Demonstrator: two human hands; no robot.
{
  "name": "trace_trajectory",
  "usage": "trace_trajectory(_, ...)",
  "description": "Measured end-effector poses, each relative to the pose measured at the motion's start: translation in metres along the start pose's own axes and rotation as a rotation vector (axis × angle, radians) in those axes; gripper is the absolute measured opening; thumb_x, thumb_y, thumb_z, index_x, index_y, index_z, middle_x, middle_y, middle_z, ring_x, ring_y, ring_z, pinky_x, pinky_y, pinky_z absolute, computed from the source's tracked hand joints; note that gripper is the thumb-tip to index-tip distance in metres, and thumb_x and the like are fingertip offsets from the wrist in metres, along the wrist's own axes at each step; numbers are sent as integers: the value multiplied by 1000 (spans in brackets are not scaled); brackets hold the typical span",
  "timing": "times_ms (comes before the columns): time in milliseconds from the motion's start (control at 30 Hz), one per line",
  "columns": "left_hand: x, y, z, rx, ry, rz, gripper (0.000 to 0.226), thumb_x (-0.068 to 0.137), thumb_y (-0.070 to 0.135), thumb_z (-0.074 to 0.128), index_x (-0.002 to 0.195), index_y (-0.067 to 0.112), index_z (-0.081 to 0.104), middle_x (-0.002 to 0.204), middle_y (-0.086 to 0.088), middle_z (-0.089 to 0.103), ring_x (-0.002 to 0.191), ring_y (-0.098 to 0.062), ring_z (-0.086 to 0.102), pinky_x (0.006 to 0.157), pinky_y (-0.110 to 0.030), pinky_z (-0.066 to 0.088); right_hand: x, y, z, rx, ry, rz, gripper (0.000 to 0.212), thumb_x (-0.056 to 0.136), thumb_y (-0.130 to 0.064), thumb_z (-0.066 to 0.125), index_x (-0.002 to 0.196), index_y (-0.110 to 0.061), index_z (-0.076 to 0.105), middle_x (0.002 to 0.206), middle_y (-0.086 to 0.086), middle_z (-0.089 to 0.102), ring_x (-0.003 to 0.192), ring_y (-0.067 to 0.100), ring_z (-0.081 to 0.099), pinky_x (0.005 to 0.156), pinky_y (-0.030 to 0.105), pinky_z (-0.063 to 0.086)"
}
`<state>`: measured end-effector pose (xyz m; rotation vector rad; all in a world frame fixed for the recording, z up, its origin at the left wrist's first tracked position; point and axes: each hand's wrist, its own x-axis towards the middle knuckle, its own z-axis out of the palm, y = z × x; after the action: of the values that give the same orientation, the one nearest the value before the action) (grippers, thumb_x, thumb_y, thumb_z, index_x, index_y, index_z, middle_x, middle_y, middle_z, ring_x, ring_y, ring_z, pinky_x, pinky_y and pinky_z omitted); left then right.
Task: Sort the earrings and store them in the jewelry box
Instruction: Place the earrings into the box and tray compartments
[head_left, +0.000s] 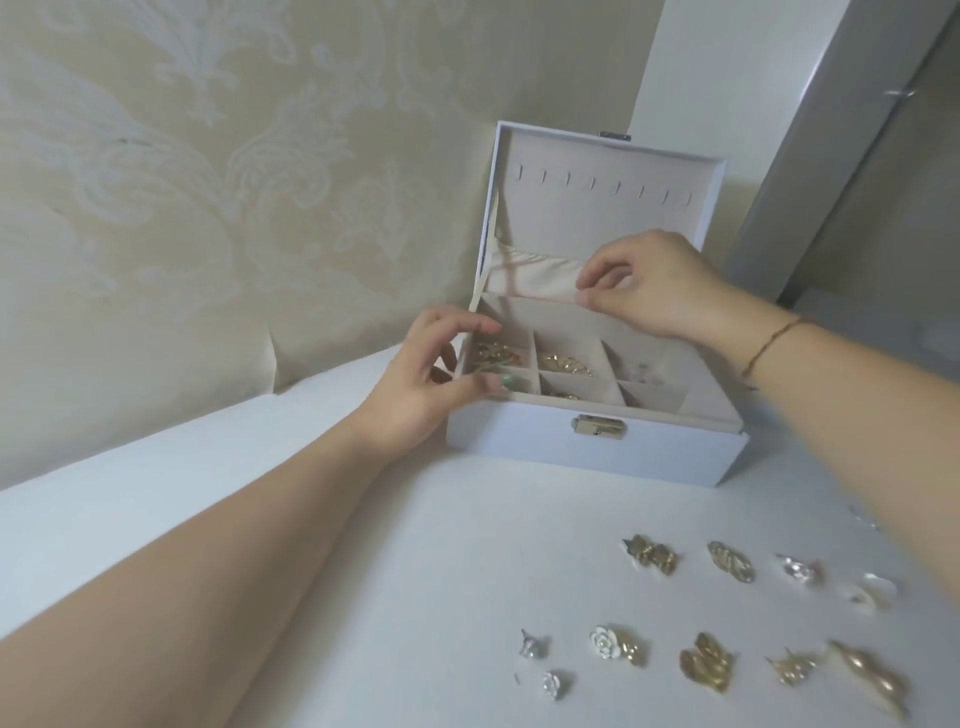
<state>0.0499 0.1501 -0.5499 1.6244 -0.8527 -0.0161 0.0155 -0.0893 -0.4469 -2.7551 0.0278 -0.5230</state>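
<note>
The white jewelry box (597, 447) stands open on the white table, its lid upright. Its front-left compartments hold gold earrings (563, 364). My left hand (421, 384) rests at the box's front-left corner, thumb and fingers pinching what looks like a small green earring (506, 382) over the front-left compartment. My right hand (649, 286) reaches over the box, with thumb and forefinger pinched on the lower edge of the lid's fabric pocket (535, 275). Several loose earrings lie in two rows at the near right, among them a gold leaf earring (730, 561) and a white flower earring (605, 642).
The box stands against a patterned beige wall (208, 182). A grey cabinet edge (831, 130) rises at the right. White tabletop (363, 545) stretches in front of the box, under my left forearm. Clear earrings (553, 683) lie near the front.
</note>
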Motion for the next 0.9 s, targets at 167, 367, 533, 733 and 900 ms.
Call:
trace_trajectory(167,1,-9,5,210,-111,102,76,53,55,84,122,41,56,130,5,34,129,-10,39,111,-17,27,-82,29,-29,-50,-33,-4,39,77,-71,50,87,-39,69,94,-15,71,95,20,61,91,40,48)
trace_trajectory(367,1,-9,5,274,-55,118,88,50,57,84,129,32,54,136,-1,31,125,3,35,106,-9,26,-140,52,-10,-358,33,-134,51,75,-76,40,88,-34,66,119,-20,60,116,16,44,98,33,22)
trace_trajectory(533,-1,-8,5,309,-36,147,89,51,58,83,130,28,54,134,-2,31,121,4,34,106,-10,28,-147,64,5,-388,113,-100,59,81,-72,35,95,-26,69,118,-16,61,112,12,39,96,31,19)
trace_trajectory(733,0,-11,5,301,-49,149,85,52,58,82,128,29,55,134,-2,31,128,4,32,107,-7,24,-149,64,10,-386,142,-71,62,81,-71,33,99,-24,69,121,-14,61,114,17,41,95,34,21)
trace_trajectory(900,0,-13,4,316,-52,158,84,53,58,81,127,29,56,134,-1,31,128,4,32,106,-7,25,-149,62,10,-454,149,-59,59,82,-71,31,98,-28,69,120,-17,61,111,18,43,94,36,20)
